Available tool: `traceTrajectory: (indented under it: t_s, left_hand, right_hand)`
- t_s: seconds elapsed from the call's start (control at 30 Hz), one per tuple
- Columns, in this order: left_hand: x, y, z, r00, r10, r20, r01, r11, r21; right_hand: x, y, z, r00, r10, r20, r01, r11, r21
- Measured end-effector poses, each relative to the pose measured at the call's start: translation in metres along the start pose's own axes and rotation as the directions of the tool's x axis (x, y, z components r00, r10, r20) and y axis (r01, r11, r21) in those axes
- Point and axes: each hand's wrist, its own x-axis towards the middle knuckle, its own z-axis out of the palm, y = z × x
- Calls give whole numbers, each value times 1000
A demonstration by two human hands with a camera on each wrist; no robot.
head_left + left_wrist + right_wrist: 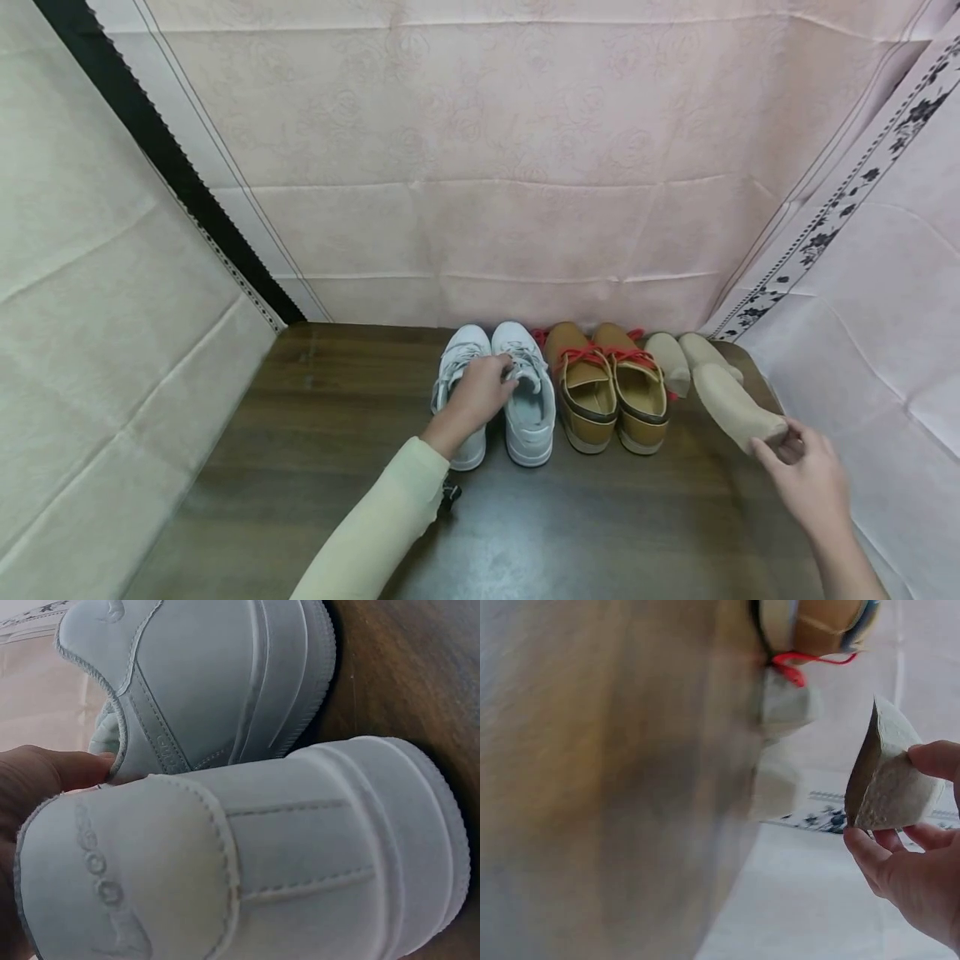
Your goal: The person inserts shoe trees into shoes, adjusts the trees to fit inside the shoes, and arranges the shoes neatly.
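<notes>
My left hand (pixel 480 392) reaches across the left white sneaker (pixel 463 342) and pinches the tongue area of the right white sneaker (pixel 531 433) with thumb and forefinger. In the left wrist view, the nearer sneaker's heel (pixel 150 862) hides most of that hand, with one fingertip at the other shoe's collar. Over at the right, my right hand (pixel 813 479) holds a beige molded shoe insert (pixel 735 408) by its blunt end, tilted above the surface. The right wrist view shows thumb and fingers on opposite sides of this insert (pixel 900 780).
Tan shoes (pixel 588 421) with red laces stand beside the sneakers. Two more beige inserts (pixel 666 362) lie to their right. Everything is on a dark wooden surface (pixel 322 467), enclosed by pale patterned cloth (pixel 487 150) at the back and sides.
</notes>
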Motion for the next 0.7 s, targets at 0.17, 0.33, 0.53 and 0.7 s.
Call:
traceTrajectory:
  t_s: [0.17, 0.33, 0.53, 0.7]
  left_hand:
    - [-1, -1, -1, 1000, -10, 9, 10, 1000, -27]
    - [-2, 0, -2, 1000, 12, -3, -12, 999, -32]
    - [-2, 0, -2, 1000, 16, -1, -16, 999, -30]
    - [-1, -2, -2, 1000, 6, 18, -5, 999, -37]
  right_hand:
    - [1, -15, -4, 998, -63, 11, 63, 998, 3]
    - [2, -29, -4, 987, -158, 31, 156, 986, 58]
    - [4, -47, -4, 971, -227, 74, 215, 966, 146]
    - [5, -61, -1, 954, -289, 76, 274, 948, 163]
